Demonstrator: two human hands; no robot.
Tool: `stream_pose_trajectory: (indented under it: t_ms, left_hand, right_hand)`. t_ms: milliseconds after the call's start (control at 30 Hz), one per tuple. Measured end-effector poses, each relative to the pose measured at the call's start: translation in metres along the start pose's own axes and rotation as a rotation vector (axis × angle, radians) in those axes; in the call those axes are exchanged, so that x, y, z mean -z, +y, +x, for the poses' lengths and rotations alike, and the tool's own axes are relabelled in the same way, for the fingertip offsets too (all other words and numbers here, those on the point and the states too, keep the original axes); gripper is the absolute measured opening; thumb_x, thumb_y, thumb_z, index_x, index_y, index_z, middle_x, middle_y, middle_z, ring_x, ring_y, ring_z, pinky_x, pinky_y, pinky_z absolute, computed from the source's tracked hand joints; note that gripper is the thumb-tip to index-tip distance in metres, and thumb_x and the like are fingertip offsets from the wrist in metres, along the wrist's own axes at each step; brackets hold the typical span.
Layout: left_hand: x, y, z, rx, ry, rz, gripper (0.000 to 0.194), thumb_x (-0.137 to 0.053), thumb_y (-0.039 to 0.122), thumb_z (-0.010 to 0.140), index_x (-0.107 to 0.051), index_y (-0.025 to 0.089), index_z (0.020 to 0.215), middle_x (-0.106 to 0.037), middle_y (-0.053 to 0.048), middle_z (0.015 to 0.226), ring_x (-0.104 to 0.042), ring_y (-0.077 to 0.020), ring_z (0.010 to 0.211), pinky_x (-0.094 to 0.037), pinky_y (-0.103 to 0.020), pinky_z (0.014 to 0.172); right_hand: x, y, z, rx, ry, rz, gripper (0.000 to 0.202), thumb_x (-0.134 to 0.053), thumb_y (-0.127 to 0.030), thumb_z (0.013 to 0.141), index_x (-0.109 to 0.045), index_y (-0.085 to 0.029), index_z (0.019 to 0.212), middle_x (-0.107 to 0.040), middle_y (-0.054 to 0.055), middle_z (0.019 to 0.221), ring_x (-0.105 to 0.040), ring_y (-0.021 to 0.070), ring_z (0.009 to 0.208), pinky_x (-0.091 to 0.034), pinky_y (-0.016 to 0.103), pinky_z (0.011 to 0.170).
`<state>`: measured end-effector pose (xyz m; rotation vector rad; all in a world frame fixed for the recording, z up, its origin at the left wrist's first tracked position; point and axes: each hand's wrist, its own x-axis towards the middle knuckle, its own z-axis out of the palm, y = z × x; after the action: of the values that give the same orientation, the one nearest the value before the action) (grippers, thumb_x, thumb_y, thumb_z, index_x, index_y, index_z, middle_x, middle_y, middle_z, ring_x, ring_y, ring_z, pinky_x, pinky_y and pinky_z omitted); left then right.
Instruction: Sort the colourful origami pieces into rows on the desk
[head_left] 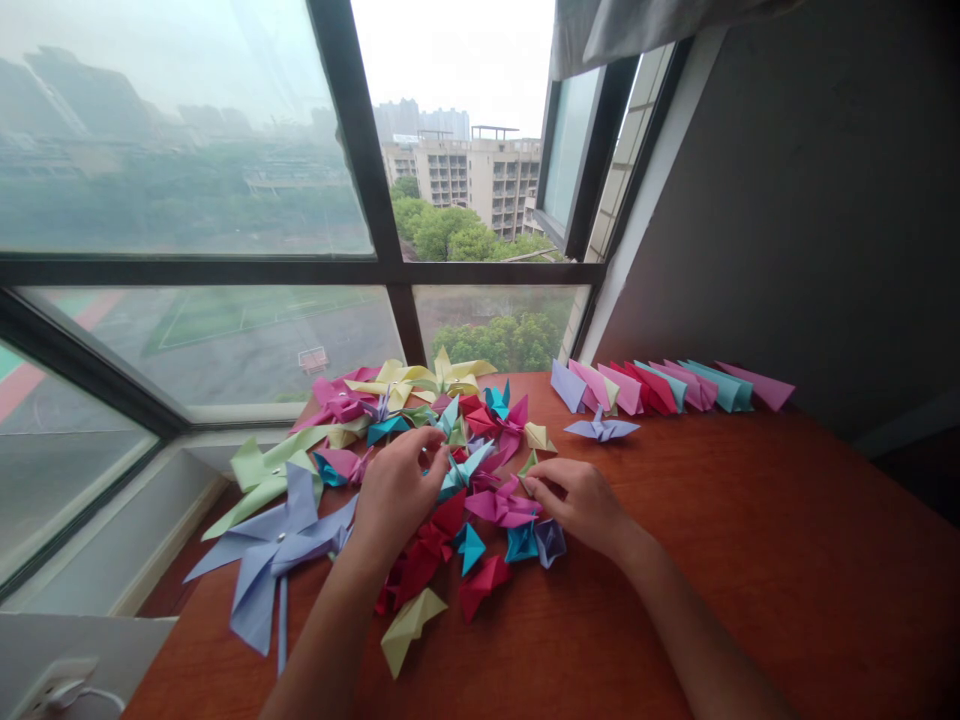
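Note:
My right hand [581, 502] is closed, its thumb and fingertips pinched at a small green folded paper [529, 466] above the right side of a colourful origami pile. My left hand [403, 487] is curled over the middle of the pile with thumb and forefinger close together; what they hold, if anything, I cannot make out. A light teal origami piece [466, 470] lies just right of my left fingers. Below my right fingertips is a magenta origami piece [501, 505]. A blue folded piece [523, 542] and a purple one [551, 543] sit nearer to me.
A lavender paper pinwheel [281, 545] and a pale green pinwheel [270, 475] lie at left, yellow pinwheels [450, 377] at the back. Several paper planes [660, 388] stand in a row behind a lavender paper crane [602, 428]. Windows border the wooden table [750, 560].

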<state>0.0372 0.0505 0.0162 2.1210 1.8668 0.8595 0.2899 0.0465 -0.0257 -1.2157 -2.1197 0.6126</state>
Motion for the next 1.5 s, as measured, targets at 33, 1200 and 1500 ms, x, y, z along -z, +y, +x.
stream_pose_trajectory:
  t_ms: [33, 1200, 1500]
  left_hand:
    - [0.0, 0.0, 0.0, 0.009, -0.007, -0.003, 0.017, -0.055, 0.032, 0.089, -0.067, 0.022, 0.096, -0.073, -0.003, 0.086, -0.066, -0.0197, 0.075, -0.044, -0.028, 0.066]
    - [-0.002, 0.031, -0.011, -0.128, -0.064, -0.59, 0.005, -0.067, 0.023, 0.086, -0.071, 0.019, 0.086, -0.073, -0.001, 0.078, -0.065, -0.0133, 0.068, -0.051, -0.022, 0.066]
    - [-0.012, 0.045, -0.018, -0.313, -0.069, -0.407, 0.006, -0.069, 0.016, 0.083, -0.071, 0.021, 0.086, -0.074, 0.001, 0.078, -0.065, -0.0123, 0.066, -0.05, -0.022, 0.066]
  right_hand:
    - [0.0, 0.0, 0.0, 0.0, -0.003, 0.001, 0.02, -0.055, -0.031, 0.095, -0.07, -0.022, 0.085, -0.073, 0.001, 0.082, -0.064, 0.0163, 0.076, -0.043, 0.026, 0.07]
    - [0.002, -0.009, -0.002, -0.029, 0.184, 0.389, 0.016, -0.06, -0.031, 0.091, -0.07, -0.02, 0.094, -0.069, 0.003, 0.083, -0.061, 0.0142, 0.07, -0.047, 0.025, 0.063]
    - [-0.004, -0.022, -0.004, 0.16, 0.156, 0.244, 0.011, -0.063, -0.027, 0.089, -0.07, -0.019, 0.087, -0.069, 0.003, 0.077, -0.059, 0.0127, 0.064, -0.045, 0.024, 0.061]
